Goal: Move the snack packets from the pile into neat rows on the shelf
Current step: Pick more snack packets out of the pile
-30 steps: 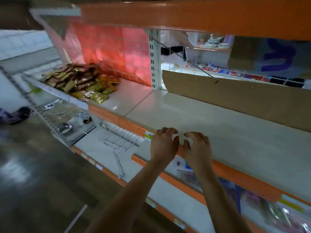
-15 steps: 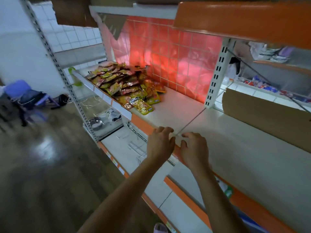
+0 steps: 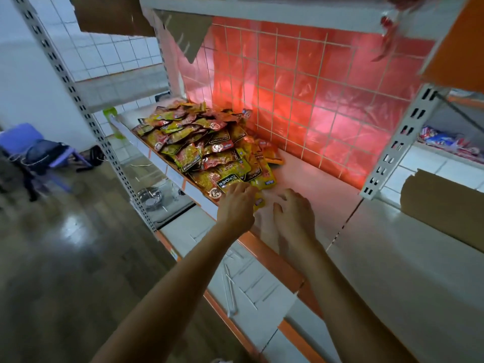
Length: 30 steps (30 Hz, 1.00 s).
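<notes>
A shop aisle with a glossy dark floor (image 3: 65, 258) and white wall tiles: at far left a blue chair (image 3: 21, 138) stands well apart from the racking. A perforated metal post (image 3: 86, 111) rises at the left end of a pale shelf (image 3: 340, 205) with an orange front edge, backed by a red tiled panel (image 3: 314, 100). The pile of snack packets (image 3: 199, 142), yellow and red, fills the shelf's left end, from the back panel to the front edge. The person's left hand (image 3: 235, 206) lies on the nearest packet (image 3: 258, 203) at the front edge, fingers bent over it; whether they grip it cannot be told through the blur. Just beside it, the right hand (image 3: 294, 216) hovers palm down over bare shelf, fingers loosely curled, holding nothing. A sheet of cardboard (image 3: 445, 205) stands along the back edge of the right-hand bay.
</notes>
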Tool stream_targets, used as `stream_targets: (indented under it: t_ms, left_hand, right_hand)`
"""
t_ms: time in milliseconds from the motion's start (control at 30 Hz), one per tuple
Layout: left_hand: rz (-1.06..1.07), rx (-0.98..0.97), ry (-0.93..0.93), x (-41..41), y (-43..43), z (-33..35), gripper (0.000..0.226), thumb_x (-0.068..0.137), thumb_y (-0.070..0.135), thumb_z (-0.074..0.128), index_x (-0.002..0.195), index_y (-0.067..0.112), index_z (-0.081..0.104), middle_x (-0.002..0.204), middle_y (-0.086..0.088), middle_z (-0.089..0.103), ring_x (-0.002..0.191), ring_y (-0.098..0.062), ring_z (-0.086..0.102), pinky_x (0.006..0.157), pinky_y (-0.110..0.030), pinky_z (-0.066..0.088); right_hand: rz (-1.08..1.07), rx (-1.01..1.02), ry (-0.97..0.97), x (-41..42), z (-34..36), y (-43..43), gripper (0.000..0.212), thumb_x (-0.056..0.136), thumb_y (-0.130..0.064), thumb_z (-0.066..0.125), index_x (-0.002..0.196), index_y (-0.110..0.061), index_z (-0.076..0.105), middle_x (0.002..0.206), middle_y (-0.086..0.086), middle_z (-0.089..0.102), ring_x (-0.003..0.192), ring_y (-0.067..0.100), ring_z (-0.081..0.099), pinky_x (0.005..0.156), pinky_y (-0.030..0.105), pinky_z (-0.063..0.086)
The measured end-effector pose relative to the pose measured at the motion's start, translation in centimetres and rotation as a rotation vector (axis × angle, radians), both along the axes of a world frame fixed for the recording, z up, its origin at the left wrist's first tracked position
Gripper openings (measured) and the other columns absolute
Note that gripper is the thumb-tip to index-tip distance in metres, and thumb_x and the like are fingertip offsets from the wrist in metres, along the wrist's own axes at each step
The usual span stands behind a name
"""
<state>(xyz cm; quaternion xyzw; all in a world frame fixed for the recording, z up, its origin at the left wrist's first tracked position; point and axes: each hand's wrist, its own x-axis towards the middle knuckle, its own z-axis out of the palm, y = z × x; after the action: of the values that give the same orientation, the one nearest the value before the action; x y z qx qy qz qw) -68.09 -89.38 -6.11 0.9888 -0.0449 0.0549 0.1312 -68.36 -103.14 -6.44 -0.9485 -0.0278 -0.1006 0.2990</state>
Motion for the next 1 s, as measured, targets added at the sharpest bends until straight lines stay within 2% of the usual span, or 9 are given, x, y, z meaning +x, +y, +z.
stream_targets:
  t_ms: [100,267,467,567,700,833,933,1000]
  left_hand:
    - [-0.080,0.090,0.047,2.5,1.8,-0.3,0.054,0.086,0.011,0.058,0.137,0.022,0.045,0.144,0.000,0.041,0.137,-0.025,0.028,0.106,-0.044,0.037]
    - [-0.218,0.185,0.162,5.5,3.8,0.3,0.041,0.092,0.027,0.051,0.133,0.021,0.051,0.135,0.000,0.049,0.134,-0.025,0.035,0.106,-0.044,0.036]
    - [-0.412,0.249,0.241,7.9,5.2,0.7,0.048,0.083,0.021,0.058,0.131,0.023,0.052,0.125,-0.004,0.052,0.119,-0.026,0.047,0.095,-0.042,0.046]
    - [-0.483,0.227,0.242,8.4,5.4,0.5,0.053,0.084,0.028,0.062,0.135,0.024,0.049,0.128,-0.006,0.049,0.120,-0.026,0.046,0.094,-0.038,0.044]
    - [-0.585,0.132,0.257,8.8,4.6,-0.1,0.061,0.079,0.039,0.070,0.135,0.025,0.050,0.137,-0.011,0.044,0.124,-0.032,0.046,0.098,-0.043,0.044]
    - [-0.673,0.073,0.272,8.5,2.8,-0.4,0.084,0.064,0.058,0.073,0.133,0.016,0.049,0.137,-0.013,0.044,0.128,-0.034,0.039,0.101,-0.047,0.041]
    - [-0.714,0.099,0.260,8.5,1.1,-1.0,0.087,0.062,0.061,0.075,0.132,0.016,0.049,0.138,-0.014,0.044,0.135,-0.032,0.033,0.103,-0.043,0.041]
    - [-0.658,0.075,0.257,8.3,-0.1,-1.1,0.083,0.066,0.059,0.075,0.127,0.012,0.046,0.132,-0.011,0.048,0.130,-0.030,0.041,0.096,-0.043,0.046]
  right_hand:
    - [-0.036,-0.019,0.018,2.5,-0.3,1.7,0.025,0.090,-0.012,0.051,0.113,-0.006,0.058,0.114,0.015,0.061,0.105,0.034,0.053,0.083,0.037,0.038]
    - [-0.160,-0.009,0.088,6.3,-0.6,4.0,0.038,0.093,-0.021,0.052,0.127,-0.006,0.047,0.123,0.016,0.056,0.112,0.034,0.049,0.086,0.039,0.040]
    - [-0.200,-0.026,0.153,9.2,-1.0,5.7,0.040,0.092,-0.024,0.053,0.127,-0.007,0.045,0.123,0.017,0.057,0.111,0.037,0.050,0.085,0.041,0.041]
    - [-0.232,-0.064,0.186,9.3,-0.9,5.6,0.042,0.089,-0.024,0.059,0.126,-0.008,0.045,0.124,0.016,0.053,0.114,0.035,0.047,0.088,0.041,0.040]
    - [-0.311,0.110,0.262,8.7,-0.5,4.4,0.048,0.082,-0.021,0.067,0.124,-0.005,0.048,0.122,0.018,0.052,0.114,0.036,0.050,0.088,0.036,0.042]
    - [-0.386,0.188,0.267,7.2,-0.2,1.9,0.042,0.081,-0.021,0.067,0.119,-0.009,0.054,0.118,0.015,0.060,0.111,0.034,0.055,0.085,0.035,0.044]
    - [-0.473,0.285,0.222,5.4,0.3,-0.1,0.034,0.079,-0.022,0.068,0.111,-0.012,0.059,0.108,0.014,0.065,0.103,0.034,0.060,0.080,0.036,0.047]
    - [-0.537,0.368,0.180,4.0,0.7,-1.5,0.032,0.072,-0.023,0.066,0.103,-0.015,0.063,0.099,0.011,0.067,0.095,0.032,0.062,0.075,0.035,0.049]
